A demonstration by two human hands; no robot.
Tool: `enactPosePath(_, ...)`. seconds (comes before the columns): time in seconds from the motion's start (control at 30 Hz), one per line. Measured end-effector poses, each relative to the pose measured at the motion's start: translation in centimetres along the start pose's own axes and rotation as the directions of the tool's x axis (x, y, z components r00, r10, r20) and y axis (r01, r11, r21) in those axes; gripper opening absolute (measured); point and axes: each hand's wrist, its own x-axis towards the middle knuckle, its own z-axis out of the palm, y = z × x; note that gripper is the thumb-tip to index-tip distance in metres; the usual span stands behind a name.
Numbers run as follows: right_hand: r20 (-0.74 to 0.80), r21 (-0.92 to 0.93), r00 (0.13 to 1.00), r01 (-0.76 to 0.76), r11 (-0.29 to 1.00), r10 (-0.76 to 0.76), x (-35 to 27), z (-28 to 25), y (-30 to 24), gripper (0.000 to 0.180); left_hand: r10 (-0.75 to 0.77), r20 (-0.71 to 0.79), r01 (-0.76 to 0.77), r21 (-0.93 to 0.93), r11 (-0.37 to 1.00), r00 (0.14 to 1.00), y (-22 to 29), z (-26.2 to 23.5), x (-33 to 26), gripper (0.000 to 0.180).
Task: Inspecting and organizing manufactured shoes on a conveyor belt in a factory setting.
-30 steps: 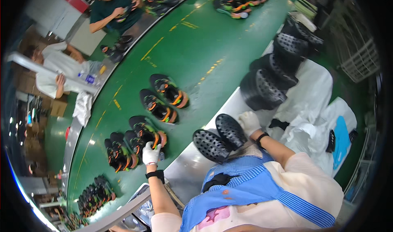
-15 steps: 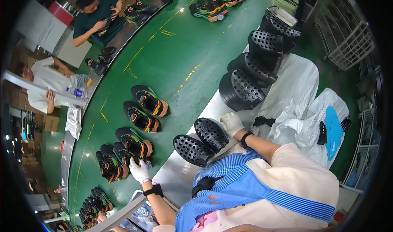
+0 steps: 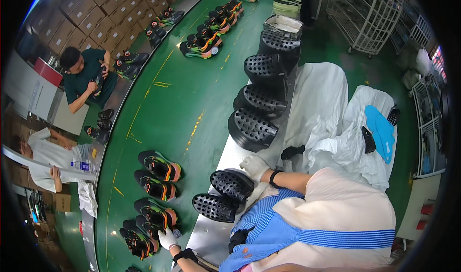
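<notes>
My left hand, in a white glove, is at the heel of a black sneaker with orange and green trim. Its fingers look closed on the heel, partly hidden by the shoe. My right hand, also gloved, rests with curled fingers beside a pair of black perforated shoe-shaped shells on the metal ledge before me. What its fingers hold, if anything, does not show. More sneakers stand in a row on the green conveyor, close to my left hand.
Large black perforated shells line the ledge ahead on the right. White plastic sheeting and blue insole shapes lie to my right. Two people sit across the green belt. A wire cart stands at the back right.
The view has turned, so the scene sits lower and further left. My left hand stays at the sneaker's heel and my right hand beside the shells.
</notes>
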Motion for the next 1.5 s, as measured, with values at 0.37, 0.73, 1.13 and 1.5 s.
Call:
enactPosePath(0.37,-0.084,0.011,0.996,0.036,0.999,-0.035,0.0,0.2,0.1,0.011,-0.227,0.471,0.503,-0.621,0.601,0.852,-3.9,-0.6,6.6,0.023)
enactPosePath(0.73,-0.031,-0.031,0.999,0.022,0.999,-0.023,0.1,0.4,-0.1,0.009,-0.241,0.543,0.54,-0.497,0.68,0.804,-6.6,5.1,10.3,0.043)
enactPosePath(1.13,0.051,-0.157,0.999,0.01,0.988,-0.002,1.0,0.5,-0.3,0.011,0.03,0.527,0.492,-0.811,0.318,0.849,-7.2,6.7,12.9,0.034)
enactPosePath(1.5,0.002,-0.101,0.999,0.041,0.994,-0.041,1.1,2.3,-0.3,0.004,-0.117,-0.214,0.116,-0.015,0.993,0.97,-0.5,-0.8,2.7,0.052)
